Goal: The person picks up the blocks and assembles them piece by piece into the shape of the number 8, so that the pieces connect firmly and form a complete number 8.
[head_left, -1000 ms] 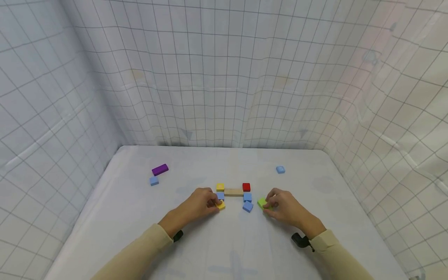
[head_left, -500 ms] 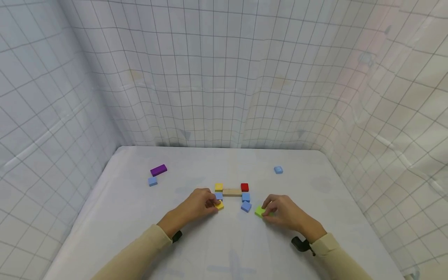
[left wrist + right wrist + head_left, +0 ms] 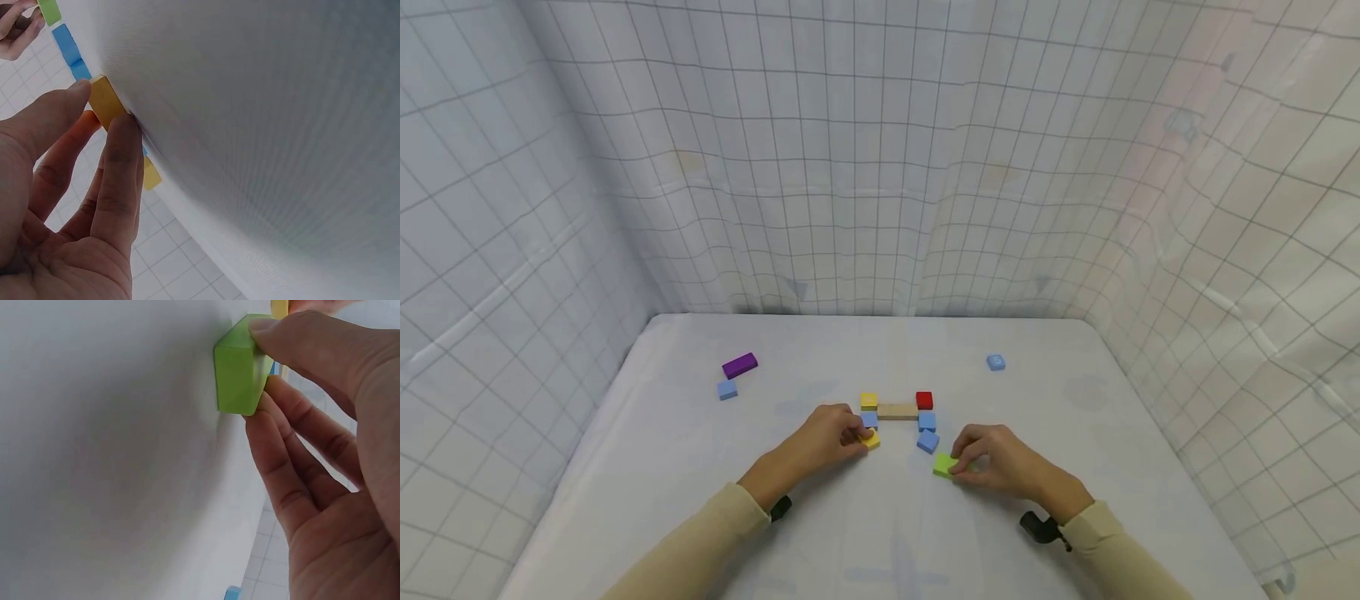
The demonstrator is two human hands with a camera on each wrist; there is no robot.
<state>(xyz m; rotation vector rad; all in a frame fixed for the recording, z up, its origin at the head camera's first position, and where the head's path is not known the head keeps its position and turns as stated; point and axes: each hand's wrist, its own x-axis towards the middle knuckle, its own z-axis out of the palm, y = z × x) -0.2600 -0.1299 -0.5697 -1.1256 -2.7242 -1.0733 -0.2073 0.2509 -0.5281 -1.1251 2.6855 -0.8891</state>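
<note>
Two hands, each pinching a block near the table's (image 3: 647,467) front edge.
Left hand (image 3: 823,437) grips the yellow block (image 3: 871,440) at its fingertips; right hand (image 3: 996,460) holds the green block (image 3: 943,465) between thumb and fingers.

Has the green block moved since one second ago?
Yes. The right hand pinches the green block, which has slid nearer and leftward, now lying below the tilted blue block.

This looks like a recording booth in a lab: white grid-lined fabric sheets (image 3: 865,167) hang on three sides of a white cloth-covered table (image 3: 647,467) scattered with small coloured wooden blocks (image 3: 740,365).
</note>
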